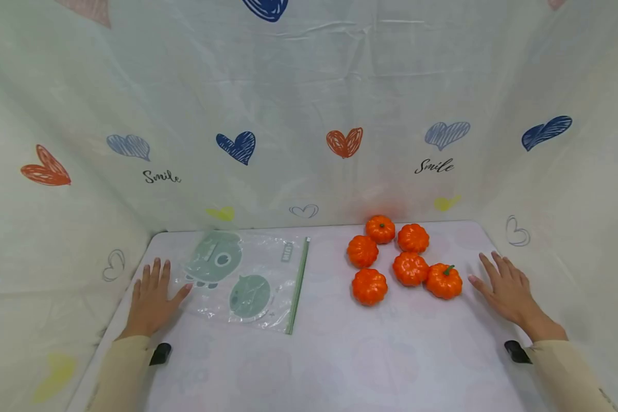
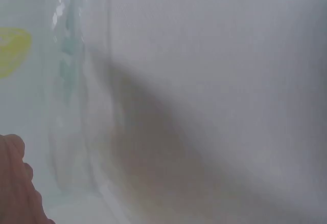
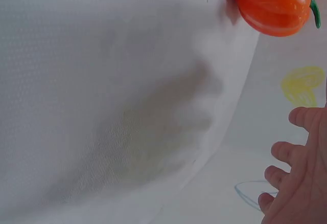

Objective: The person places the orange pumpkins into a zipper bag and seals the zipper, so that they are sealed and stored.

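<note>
In the head view my left hand (image 1: 151, 298) has its fingers stretched forward, its thumb tip close to the left edge of a clear zip bag (image 1: 275, 286). Printed green cartoon figures mark the bag, and a green zip strip runs down its right side. My right hand (image 1: 510, 294) lies to the right of several small orange pumpkins (image 1: 369, 286), fingers spread and holding nothing. Nearest to it is a pumpkin with a green stem (image 1: 444, 281), which also shows in the right wrist view, as a glossy pumpkin (image 3: 274, 4) at the top.
A white table (image 1: 329, 366) carries the bag on its left half and the pumpkins right of centre. Pale sheeting (image 1: 288, 86) with printed hearts hangs behind the table and along both sides. A small black device (image 1: 160, 353) sits at the left wrist, another (image 1: 517, 351) at the right.
</note>
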Demonstrator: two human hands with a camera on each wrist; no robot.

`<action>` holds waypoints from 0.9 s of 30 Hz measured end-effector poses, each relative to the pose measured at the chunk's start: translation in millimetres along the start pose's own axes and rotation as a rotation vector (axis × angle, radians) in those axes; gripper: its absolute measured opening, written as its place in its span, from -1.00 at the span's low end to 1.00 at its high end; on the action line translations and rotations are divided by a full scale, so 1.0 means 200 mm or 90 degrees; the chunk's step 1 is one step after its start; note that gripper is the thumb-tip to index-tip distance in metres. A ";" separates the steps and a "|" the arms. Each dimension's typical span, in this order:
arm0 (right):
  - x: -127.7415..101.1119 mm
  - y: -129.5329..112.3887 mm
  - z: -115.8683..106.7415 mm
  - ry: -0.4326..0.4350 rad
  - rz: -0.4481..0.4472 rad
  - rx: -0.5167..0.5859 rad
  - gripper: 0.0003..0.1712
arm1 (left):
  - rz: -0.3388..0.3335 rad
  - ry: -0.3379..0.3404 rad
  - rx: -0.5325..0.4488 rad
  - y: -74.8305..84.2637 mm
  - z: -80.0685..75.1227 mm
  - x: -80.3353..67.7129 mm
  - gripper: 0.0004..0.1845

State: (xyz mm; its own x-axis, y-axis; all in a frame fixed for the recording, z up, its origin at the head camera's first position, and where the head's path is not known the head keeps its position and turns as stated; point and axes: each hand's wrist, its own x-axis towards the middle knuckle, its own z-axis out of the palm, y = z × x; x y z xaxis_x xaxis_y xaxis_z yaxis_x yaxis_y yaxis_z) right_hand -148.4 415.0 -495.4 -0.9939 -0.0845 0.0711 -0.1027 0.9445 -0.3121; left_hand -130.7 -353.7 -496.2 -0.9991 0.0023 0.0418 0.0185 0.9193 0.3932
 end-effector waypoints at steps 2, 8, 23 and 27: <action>0.00 -0.02 0.00 0.005 -0.006 -0.001 -0.06 | 0.011 0.008 0.011 0.03 0.01 0.00 0.05; -0.02 -0.07 0.02 0.010 -0.023 -0.004 -0.06 | 0.034 0.010 0.034 0.14 0.04 0.00 0.07; -0.05 -0.21 0.08 0.028 -0.069 -0.006 0.02 | 0.115 0.027 0.030 0.38 0.17 0.00 0.01; -0.05 -0.24 0.09 0.038 -0.068 -0.012 0.08 | 0.137 0.018 0.016 0.46 0.21 -0.02 -0.02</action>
State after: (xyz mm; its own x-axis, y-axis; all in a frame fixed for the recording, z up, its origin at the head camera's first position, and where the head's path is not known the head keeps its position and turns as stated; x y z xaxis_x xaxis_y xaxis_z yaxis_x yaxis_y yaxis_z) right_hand -133.4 364.7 -498.9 -0.9729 -0.1669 0.1599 -0.2070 0.9370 -0.2814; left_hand -126.1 -251.7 -499.0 -0.9708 0.1887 0.1479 0.2298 0.9081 0.3502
